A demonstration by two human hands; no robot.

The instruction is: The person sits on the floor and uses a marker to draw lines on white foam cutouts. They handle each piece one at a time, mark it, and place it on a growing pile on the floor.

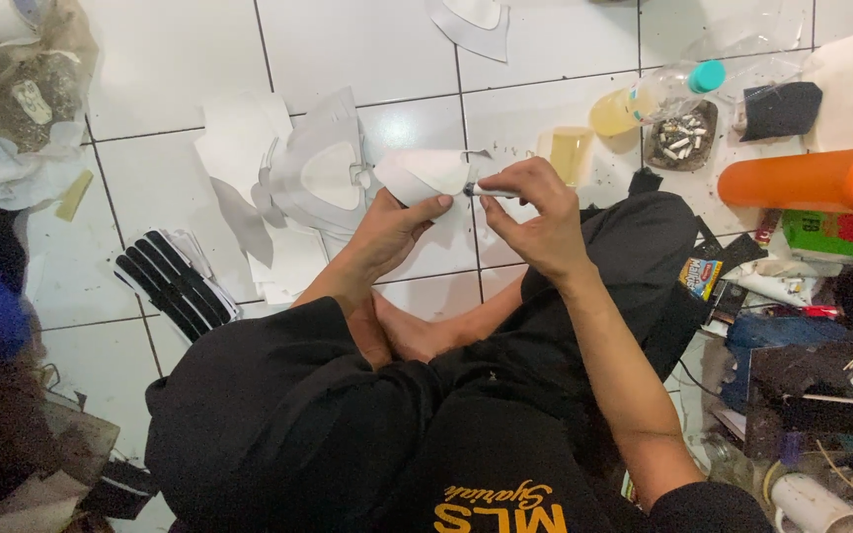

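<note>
Above your crossed legs, your left hand (392, 229) is pinching a white cut piece (425, 174) flat, so its edge is staying steady. Your right hand (535, 222) is gripping a small pen-like tool (489, 190) against that edge. You are sitting on a white tile floor (367, 44), with white scraps (323, 173), 1 orange bottle (812, 180) and clutter lying around.

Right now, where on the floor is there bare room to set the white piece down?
Bare tile lies along the top, between the crumpled bag and the white cutout. A smaller patch sits below the black-striped piece. It is crowded at the orange bottle and the ashtray.
</note>
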